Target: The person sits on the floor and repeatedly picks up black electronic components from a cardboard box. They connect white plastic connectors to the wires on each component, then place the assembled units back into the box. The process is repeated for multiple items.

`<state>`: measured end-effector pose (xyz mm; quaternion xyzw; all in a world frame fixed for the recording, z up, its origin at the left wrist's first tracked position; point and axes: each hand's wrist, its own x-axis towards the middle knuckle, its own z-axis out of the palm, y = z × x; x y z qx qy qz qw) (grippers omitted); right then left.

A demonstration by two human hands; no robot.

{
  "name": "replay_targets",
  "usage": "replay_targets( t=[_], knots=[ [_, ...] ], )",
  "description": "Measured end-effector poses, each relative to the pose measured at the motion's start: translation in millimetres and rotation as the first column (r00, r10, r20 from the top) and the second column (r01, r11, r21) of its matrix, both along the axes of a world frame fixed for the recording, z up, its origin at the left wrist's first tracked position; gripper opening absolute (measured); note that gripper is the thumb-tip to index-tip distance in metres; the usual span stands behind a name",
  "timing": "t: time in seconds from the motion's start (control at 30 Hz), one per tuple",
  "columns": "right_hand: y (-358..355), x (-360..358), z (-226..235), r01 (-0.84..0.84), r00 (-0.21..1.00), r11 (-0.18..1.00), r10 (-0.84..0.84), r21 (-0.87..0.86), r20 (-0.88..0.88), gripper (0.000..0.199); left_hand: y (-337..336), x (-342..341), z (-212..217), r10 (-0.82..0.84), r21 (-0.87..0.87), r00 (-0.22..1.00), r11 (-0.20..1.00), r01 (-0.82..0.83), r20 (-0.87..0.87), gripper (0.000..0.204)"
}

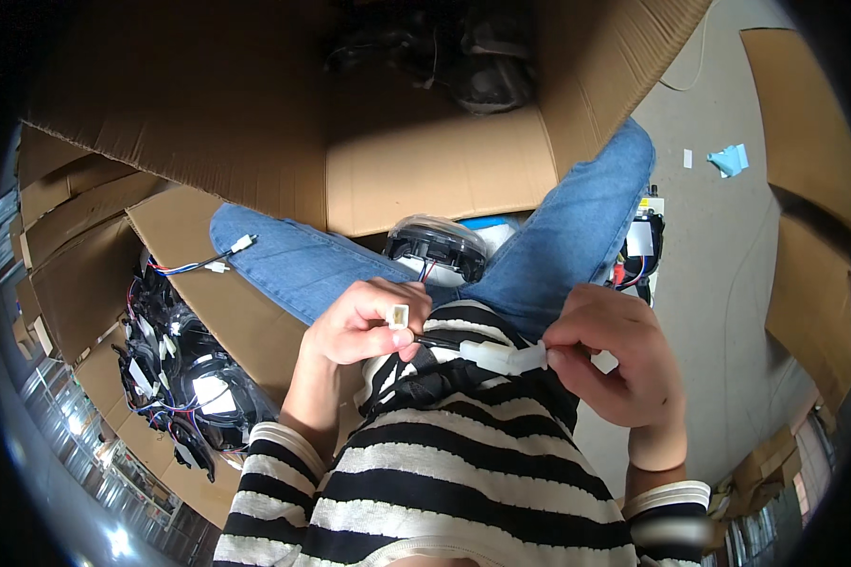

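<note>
White plastic connector (503, 356) at frame centre, long axis lying left to right, pinched at its right end by right hand (615, 364), fingers closed. Just left and slightly higher, small white plug (399, 316) gripped in closed left hand (361, 323), open face up, black wire (437, 341) between.

Grey concrete floor (728, 246) carries everything. Large open cardboard box (425, 161) far centre. Second box (113, 312) left, filled with wired black parts. Flattened cardboard (808, 189) right. Blue scrap (731, 160) far right.
</note>
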<state>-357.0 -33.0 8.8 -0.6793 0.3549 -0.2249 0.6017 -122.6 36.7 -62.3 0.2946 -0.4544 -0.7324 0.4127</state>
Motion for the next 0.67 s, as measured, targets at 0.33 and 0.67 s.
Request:
replay_targets(
  t=[0.33,0.67],
  knots=[
    [3.7,-8.0,3.6,-0.068,0.983,0.991,0.046,-0.119,-0.176,0.011,1.3,-10.5,10.3,-0.001,0.043,0.997,0.999,-0.002,0.071,0.026],
    [-3.9,-15.3,-3.4,0.098,0.995,0.995,-0.098,-0.016,0.026,0.003,50.9,37.3,117.6,0.586,-0.140,0.770,0.810,-0.570,0.253,0.034]
  ],
)
